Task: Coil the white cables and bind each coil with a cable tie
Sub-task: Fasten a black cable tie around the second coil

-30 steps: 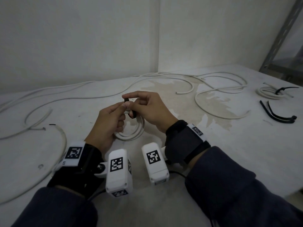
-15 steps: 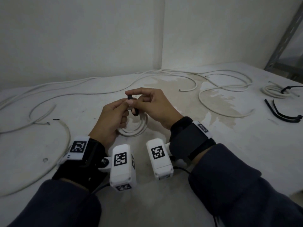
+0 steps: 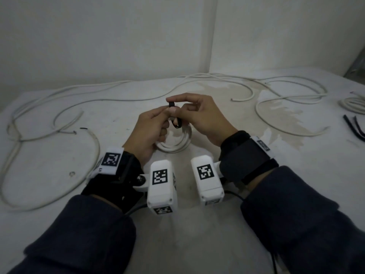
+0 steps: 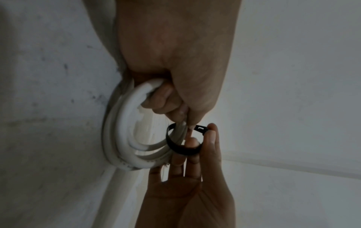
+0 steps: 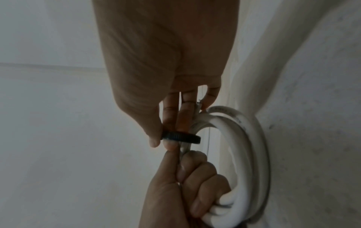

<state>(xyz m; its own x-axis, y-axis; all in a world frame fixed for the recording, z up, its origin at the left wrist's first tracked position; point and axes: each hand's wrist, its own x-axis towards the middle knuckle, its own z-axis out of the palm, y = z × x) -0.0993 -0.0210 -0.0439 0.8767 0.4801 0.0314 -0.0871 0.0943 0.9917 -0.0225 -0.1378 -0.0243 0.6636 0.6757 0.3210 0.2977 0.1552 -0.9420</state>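
Observation:
My left hand [image 3: 158, 123] grips a small coil of white cable [image 3: 173, 144] that stands on edge on the table; its fingers curl through the coil [image 4: 125, 131] and its thumb presses the strands near the top. A black cable tie [image 3: 177, 123] loops loosely round the strands there. My right hand [image 3: 197, 113] pinches the tie between thumb and forefinger, at its head [image 3: 171, 104]. The left wrist view shows the tie [image 4: 183, 148] as an open ring round the strands. In the right wrist view the tie [image 5: 181, 137] sits at my right fingertips, beside the coil [image 5: 244, 146].
Long loose white cables [image 3: 118, 99] snake over the pale table [image 3: 197, 230], with one big loop at the left [image 3: 94, 147] and another at the right [image 3: 286, 123]. Another white coil [image 3: 353, 102] and spare black ties [image 3: 355, 127] lie at the far right edge. Walls stand close behind.
Both hands keep the same hold on the coil and the tie. The view has swung left, so the coil and ties at the right now sit at the frame's edge.

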